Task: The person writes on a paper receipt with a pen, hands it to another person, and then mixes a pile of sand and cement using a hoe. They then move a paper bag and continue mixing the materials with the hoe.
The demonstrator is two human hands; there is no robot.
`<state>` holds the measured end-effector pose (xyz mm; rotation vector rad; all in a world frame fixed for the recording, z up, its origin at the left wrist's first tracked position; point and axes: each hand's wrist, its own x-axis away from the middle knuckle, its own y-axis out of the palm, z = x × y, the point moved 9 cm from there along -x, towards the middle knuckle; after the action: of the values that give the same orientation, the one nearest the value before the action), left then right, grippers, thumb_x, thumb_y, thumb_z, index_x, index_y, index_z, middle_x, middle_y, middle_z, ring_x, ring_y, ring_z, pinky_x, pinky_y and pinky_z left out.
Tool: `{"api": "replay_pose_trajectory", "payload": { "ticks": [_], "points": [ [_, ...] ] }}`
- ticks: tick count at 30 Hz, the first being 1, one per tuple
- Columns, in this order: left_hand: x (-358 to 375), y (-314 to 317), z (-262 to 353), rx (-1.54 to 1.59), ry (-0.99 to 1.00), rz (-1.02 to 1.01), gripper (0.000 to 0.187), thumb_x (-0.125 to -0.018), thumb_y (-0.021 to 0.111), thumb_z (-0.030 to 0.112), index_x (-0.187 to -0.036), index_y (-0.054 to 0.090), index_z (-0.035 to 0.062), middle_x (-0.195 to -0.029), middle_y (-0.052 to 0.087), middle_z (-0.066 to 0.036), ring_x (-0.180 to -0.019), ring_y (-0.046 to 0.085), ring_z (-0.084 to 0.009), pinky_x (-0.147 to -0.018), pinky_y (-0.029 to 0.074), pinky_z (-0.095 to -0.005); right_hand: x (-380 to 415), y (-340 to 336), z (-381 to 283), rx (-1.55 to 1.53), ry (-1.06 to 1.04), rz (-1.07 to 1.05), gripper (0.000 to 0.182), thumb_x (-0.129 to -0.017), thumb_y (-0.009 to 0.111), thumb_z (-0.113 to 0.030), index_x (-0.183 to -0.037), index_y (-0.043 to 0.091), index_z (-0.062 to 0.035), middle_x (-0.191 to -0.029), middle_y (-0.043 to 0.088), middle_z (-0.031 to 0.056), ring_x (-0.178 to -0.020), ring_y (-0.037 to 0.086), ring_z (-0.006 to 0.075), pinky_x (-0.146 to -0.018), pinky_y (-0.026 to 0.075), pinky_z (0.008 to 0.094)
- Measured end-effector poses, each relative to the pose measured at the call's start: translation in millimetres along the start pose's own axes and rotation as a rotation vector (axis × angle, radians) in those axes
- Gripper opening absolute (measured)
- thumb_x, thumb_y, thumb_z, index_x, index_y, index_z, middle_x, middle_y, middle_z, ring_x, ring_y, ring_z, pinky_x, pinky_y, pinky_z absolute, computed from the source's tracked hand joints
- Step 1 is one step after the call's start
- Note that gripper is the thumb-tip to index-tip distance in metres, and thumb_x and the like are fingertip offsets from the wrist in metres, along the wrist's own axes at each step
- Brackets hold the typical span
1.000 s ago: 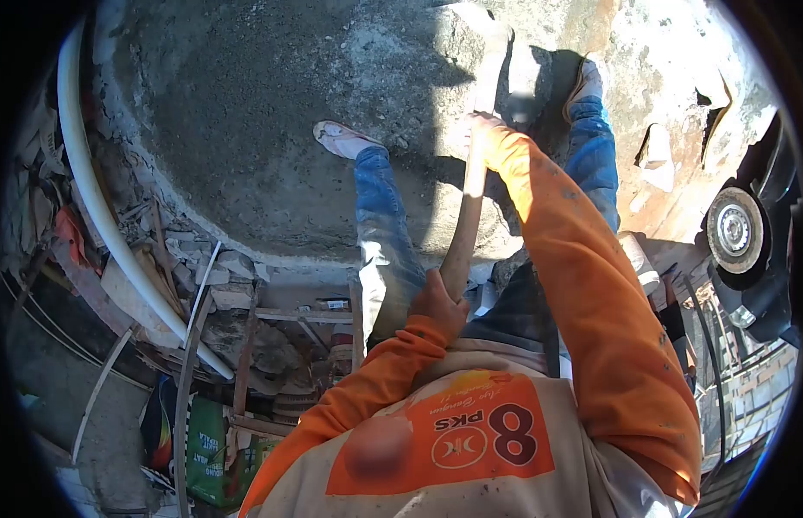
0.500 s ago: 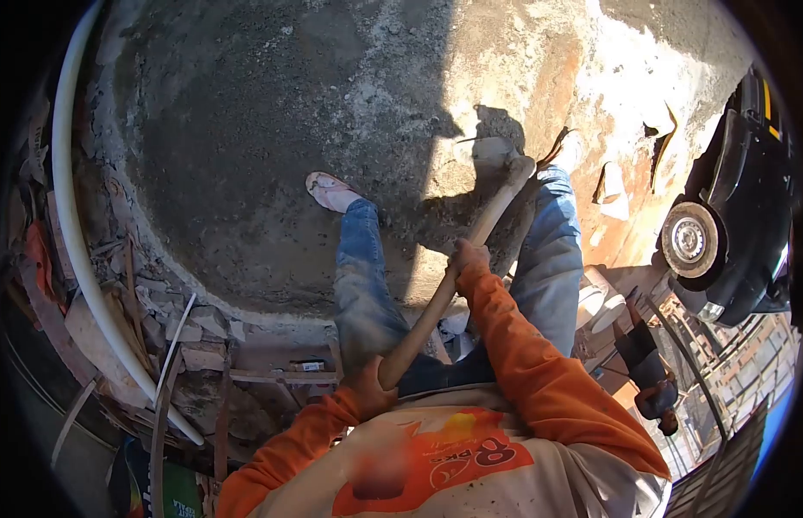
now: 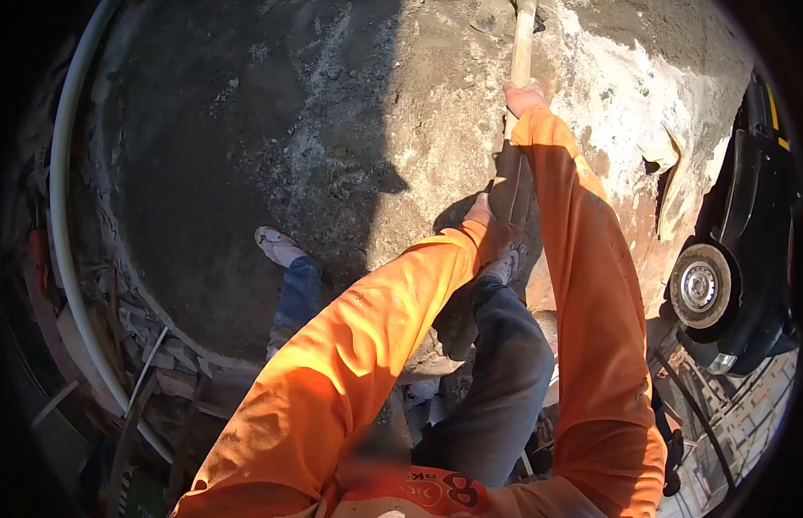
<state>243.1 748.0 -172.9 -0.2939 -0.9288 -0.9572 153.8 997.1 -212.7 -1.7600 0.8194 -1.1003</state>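
Observation:
A long wooden handle runs from my hands up to the top edge of the view, where a tool head is partly seen against the ground. My right hand is wrapped round its upper part in the sunlight. Lower down, my left hand grips the shaded end of the same handle, close above my shoe. Beneath lies rough grey mortar or wet concrete, half in shadow, with pale powdery patches. My other shoe stands on it at the left.
A white pipe curves down the left side beside rubble. A black car stands at the right. Another person is partly visible at lower right. A torn piece of material lies near the car.
Both arms have stretched forward and carried the handle up the view, so the tool head is now near the top edge. The view has shifted, and the feet appear lower.

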Motion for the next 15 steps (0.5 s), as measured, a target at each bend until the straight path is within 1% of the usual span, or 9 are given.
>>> {"api": "replay_pose_trajectory", "payload": {
  "ticks": [1,3,4,6,8,9,10,11,15],
  "points": [
    [-14,26,-14,0.159,-0.066,-0.04,0.036,-0.064,0.06,0.001,-0.096,0.046,0.0022,-0.064,0.05,-0.005,-0.047,0.048,-0.0131,-0.04,0.04,-0.0269,-6,3,6,-0.023,0.004,-0.039,0.064,-0.073,0.059,-0.04,-0.107,0.044,0.0119,-0.101,0.057,0.0283,-0.098,0.056,0.0358,-0.083,0.044,0.0355],
    [-3,44,-34,0.292,-0.013,0.077,0.027,-0.064,0.06,0.001,-0.087,0.046,0.0031,-0.061,0.049,-0.004,-0.046,0.048,-0.0139,-0.04,0.04,-0.0268,-6,31,21,-0.123,0.0,-0.269,0.069,-0.069,0.061,-0.036,-0.117,0.038,0.008,-0.114,0.051,0.0259,-0.103,0.054,0.0355,-0.088,0.043,0.036],
    [20,48,-28,0.303,-0.044,0.121,0.026,-0.064,0.058,0.0,-0.086,0.045,0.0023,-0.059,0.049,-0.004,-0.043,0.047,-0.0134,-0.039,0.04,-0.0271,-1,41,32,-0.138,0.006,-0.296,0.069,-0.069,0.061,-0.036,-0.117,0.038,0.008,-0.114,0.051,0.0259,-0.103,0.054,0.0355,-0.088,0.043,0.036],
    [49,57,-39,0.17,0.081,0.209,0.024,-0.065,0.057,0.0,-0.085,0.044,0.0026,-0.058,0.047,-0.003,-0.043,0.047,-0.0134,-0.04,0.04,-0.0275,6,44,42,-0.039,-0.004,-0.259,0.069,-0.072,0.059,-0.041,-0.11,0.039,0.0131,-0.106,0.054,0.0297,-0.1,0.055,0.0354,-0.085,0.043,0.0354],
    [60,80,-134,0.781,-0.053,-0.016,0.026,-0.066,0.057,0.003,-0.089,0.043,0.0027,-0.062,0.047,-0.003,-0.046,0.048,-0.0131,-0.042,0.041,-0.0286,37,49,54,-0.144,0.058,-0.363,0.067,-0.072,0.06,-0.039,-0.11,0.039,0.0123,-0.104,0.054,0.0291,-0.1,0.055,0.035,-0.085,0.043,0.0356],
    [80,81,-174,0.738,-0.151,-0.04,0.029,-0.066,0.057,0.005,-0.092,0.044,0.0027,-0.065,0.047,-0.004,-0.049,0.048,-0.0129,-0.044,0.042,-0.0289,60,54,63,-0.241,0.126,-0.459,0.065,-0.072,0.062,-0.036,-0.11,0.039,0.0115,-0.103,0.055,0.0284,-0.099,0.056,0.0346,-0.085,0.043,0.0357],
    [107,79,-188,0.694,-0.248,-0.067,0.032,-0.067,0.058,0.006,-0.095,0.044,0.0026,-0.068,0.048,-0.004,-0.051,0.049,-0.0126,-0.047,0.043,-0.0293,81,64,73,-0.272,0.153,-0.424,0.064,-0.071,0.062,-0.034,-0.11,0.039,0.0111,-0.1,0.056,0.0273,-0.094,0.058,0.0339,-0.08,0.045,0.0361],
    [157,47,-136,-0.005,-0.22,0.121,0.035,-0.067,0.059,0.008,-0.098,0.044,0.0024,-0.072,0.049,-0.004,-0.056,0.049,-0.0121,-0.049,0.044,-0.0294,107,83,88,-0.297,0.185,-0.386,0.062,-0.071,0.063,-0.031,-0.111,0.039,0.0107,-0.097,0.057,0.0262,-0.089,0.06,0.0332,-0.076,0.047,0.0365],
    [265,10,-229,-0.01,-0.403,-0.018,0.042,-0.066,0.061,0.011,-0.104,0.046,0.0017,-0.077,0.05,-0.004,-0.065,0.05,-0.0111,-0.056,0.044,-0.0269,256,155,135,-0.35,0.352,-0.354,0.055,-0.071,0.062,-0.027,-0.107,0.041,0.0093,-0.082,0.06,0.0204,-0.064,0.062,0.0289,-0.054,0.05,0.0361]
  ]
}}
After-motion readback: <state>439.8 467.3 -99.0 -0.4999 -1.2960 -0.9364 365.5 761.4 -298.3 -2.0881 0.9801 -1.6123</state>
